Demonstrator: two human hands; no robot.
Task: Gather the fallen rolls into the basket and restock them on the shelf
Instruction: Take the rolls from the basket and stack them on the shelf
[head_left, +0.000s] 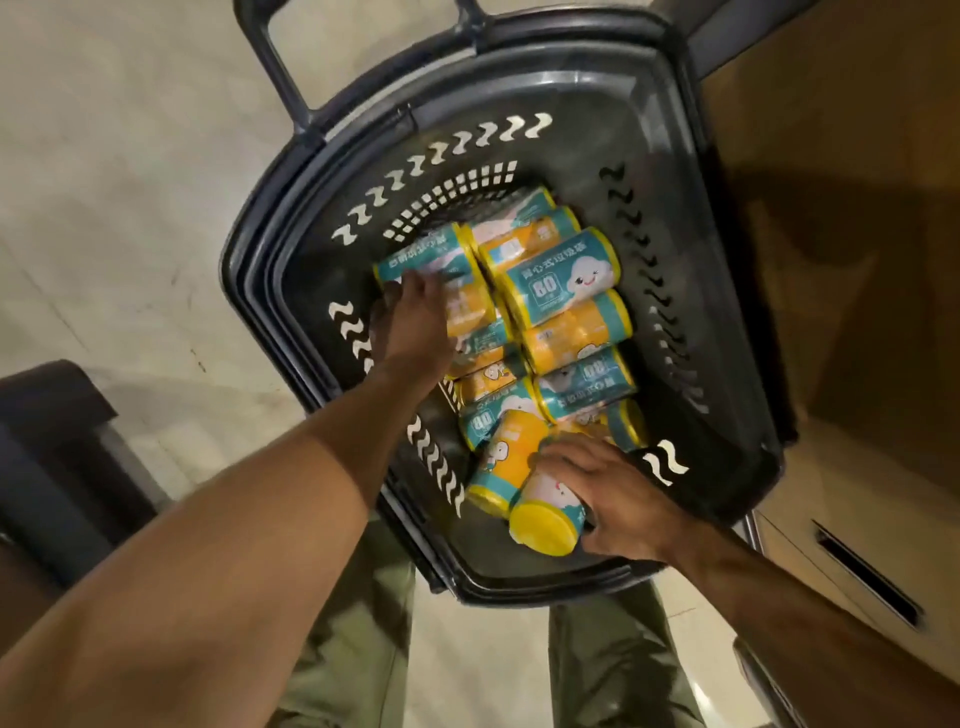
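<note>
- While the dark plastic basket (701, 270) stands on the pale floor (130, 156), both hands reach inside it from the near end.
- Basket: the walls are pierced with wavy slots and a grid of small square holes. Its handle (280, 62) extends past the far end, toward the top of the view.
- Rolls (566, 280): a batch of teal-and-orange wrapped rolls with yellow ends lies on the basket bottom. They are packed in roughly two rows, most of them on their sides and touching one another.
- Left hand (415, 322): positioned over the left row, with the back of the hand toward the camera. It rests against the teal roll (415, 257) at the far-left corner of the batch. Whether the fingers are wrapped round that roll or merely laid on it cannot be determined, as the hand itself hides them.
- Right hand (618, 499): positioned at the near end of the basket. Fingers and thumb are curled round the yellow-ended roll (545, 522), gripping it by its side.
- Yellow-ended roll: tilted, with its round yellow end facing up toward the camera. It touches a neighbouring orange roll (506, 457), which is also tilted.
- Surroundings: olive trousers (353, 649) show below the basket. A brown cabinet (857, 364) with a dark slot stands to the right. A dark object (47, 441) of unclear kind sits at the left edge.
</note>
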